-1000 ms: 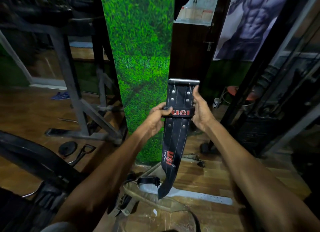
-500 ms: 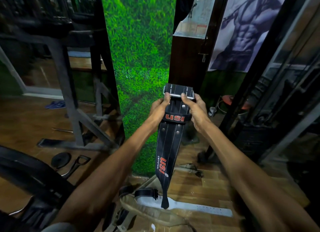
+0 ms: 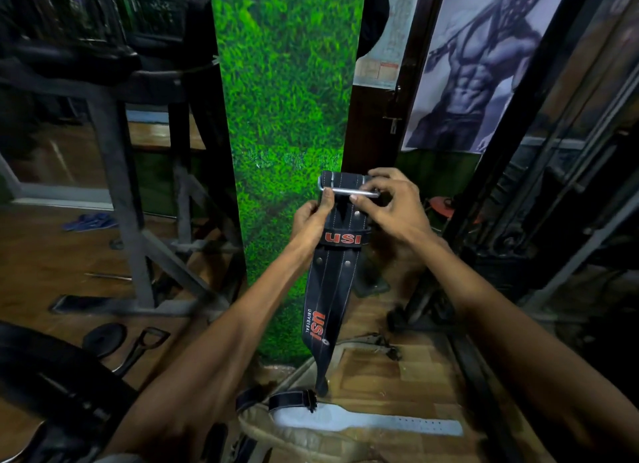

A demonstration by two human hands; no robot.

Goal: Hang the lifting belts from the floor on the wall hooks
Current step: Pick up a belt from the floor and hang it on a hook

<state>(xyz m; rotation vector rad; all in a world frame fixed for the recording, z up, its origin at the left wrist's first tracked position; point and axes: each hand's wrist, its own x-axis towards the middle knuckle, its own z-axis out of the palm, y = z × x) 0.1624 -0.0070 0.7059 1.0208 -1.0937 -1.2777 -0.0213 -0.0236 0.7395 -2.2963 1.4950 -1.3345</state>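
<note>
A black leather lifting belt (image 3: 330, 282) with red "USI" lettering hangs straight down in front of the green grass-patterned pillar (image 3: 283, 116). My left hand (image 3: 311, 217) grips its upper left edge, thumb by the metal buckle (image 3: 345, 191). My right hand (image 3: 390, 206) pinches the buckle bar at the top right. The belt's tapered tail ends just above the floor. Two more belts lie on the floor below: a white-grey one (image 3: 373, 424) with a black loop, and a tan one (image 3: 311, 442) under it. No wall hook is visible.
A steel rack frame (image 3: 117, 193) stands at the left, with a weight plate (image 3: 103, 340) and a handle on the wooden floor. A dark door (image 3: 377, 123) and a poster (image 3: 477, 65) are behind the belt. Machine uprights (image 3: 553, 186) crowd the right.
The belt has risen a little and its tail has lifted off the floor belts. Both hands have slid up from the USI loop to the buckle end, which now folds over.
</note>
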